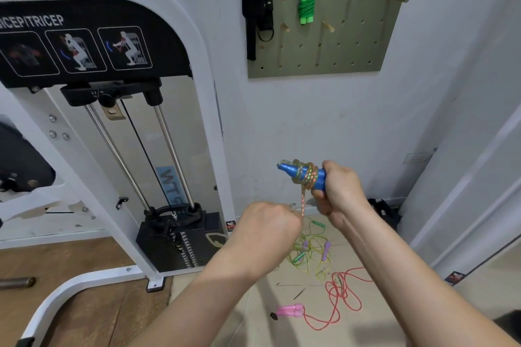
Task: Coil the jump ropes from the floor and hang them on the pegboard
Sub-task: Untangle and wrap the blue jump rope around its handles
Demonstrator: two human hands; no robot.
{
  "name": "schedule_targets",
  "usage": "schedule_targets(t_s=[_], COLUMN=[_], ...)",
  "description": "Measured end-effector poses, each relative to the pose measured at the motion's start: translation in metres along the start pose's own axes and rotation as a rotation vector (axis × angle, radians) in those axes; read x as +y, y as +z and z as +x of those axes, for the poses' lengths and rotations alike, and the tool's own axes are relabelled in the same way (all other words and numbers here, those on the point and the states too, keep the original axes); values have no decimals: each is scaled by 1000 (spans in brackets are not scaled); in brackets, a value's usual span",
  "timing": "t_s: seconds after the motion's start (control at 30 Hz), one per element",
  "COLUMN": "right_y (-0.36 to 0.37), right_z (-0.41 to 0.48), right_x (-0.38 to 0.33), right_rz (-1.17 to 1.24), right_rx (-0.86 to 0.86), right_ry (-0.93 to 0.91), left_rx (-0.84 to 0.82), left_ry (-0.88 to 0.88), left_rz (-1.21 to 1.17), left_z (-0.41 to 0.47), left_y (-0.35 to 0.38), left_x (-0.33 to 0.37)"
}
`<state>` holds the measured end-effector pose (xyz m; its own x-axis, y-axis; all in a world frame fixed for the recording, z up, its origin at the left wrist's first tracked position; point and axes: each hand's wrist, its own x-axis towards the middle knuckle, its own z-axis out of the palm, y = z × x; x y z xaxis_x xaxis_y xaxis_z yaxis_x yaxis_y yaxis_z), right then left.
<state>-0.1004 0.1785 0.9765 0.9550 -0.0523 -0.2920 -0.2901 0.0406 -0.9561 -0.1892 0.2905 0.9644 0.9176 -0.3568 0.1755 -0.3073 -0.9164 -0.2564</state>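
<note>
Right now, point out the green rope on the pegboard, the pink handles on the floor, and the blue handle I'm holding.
green rope (306, 5): head view, its wrapped middle.
pink handles (289, 311): head view, middle of the pair.
blue handle (288, 171): head view, bare tapered end.

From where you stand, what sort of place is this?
Probably a small gym: a weight machine with exercise pictures, a pegboard holding a green jump rope, and more ropes on the floor.
</note>
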Motion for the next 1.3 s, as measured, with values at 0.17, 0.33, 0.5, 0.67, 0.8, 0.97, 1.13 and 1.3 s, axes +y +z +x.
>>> schedule_targets(t_s=[0.17, 0.33, 0.5, 0.67, 0.8, 0.97, 1.13, 1.3], right_y=[2, 4, -3, -16, -23, -13, -10, -6], right_z=[4, -11, -26, -39, -46, -63, -68, -72], right_x=[27, 37, 38, 20, 2, -19, -20, -23], right_rz=[-209, -777, -1017, -973, -819, -485, -266, -49], right_rx=[47, 73, -121, -371, -524, -541, -575, -461], right_ry=[-137, -628, -738, -861, -843, -836, -669, -465], left_rx=[38, 59, 134, 21, 1, 89, -13, -6], left_ry=[26, 109, 4, -273, -280, -239, -215, -610], left_rz=[24, 0, -270, -964, -1327, -1926, -2260, -2274], left_z=[-5, -7, -5, -9, -6, -3, 0, 6], left_y=[-13, -5, -13, -27, -32, -18, -17, -12], left_x=[3, -4, -26, -38, -42, -39, -24, -9])
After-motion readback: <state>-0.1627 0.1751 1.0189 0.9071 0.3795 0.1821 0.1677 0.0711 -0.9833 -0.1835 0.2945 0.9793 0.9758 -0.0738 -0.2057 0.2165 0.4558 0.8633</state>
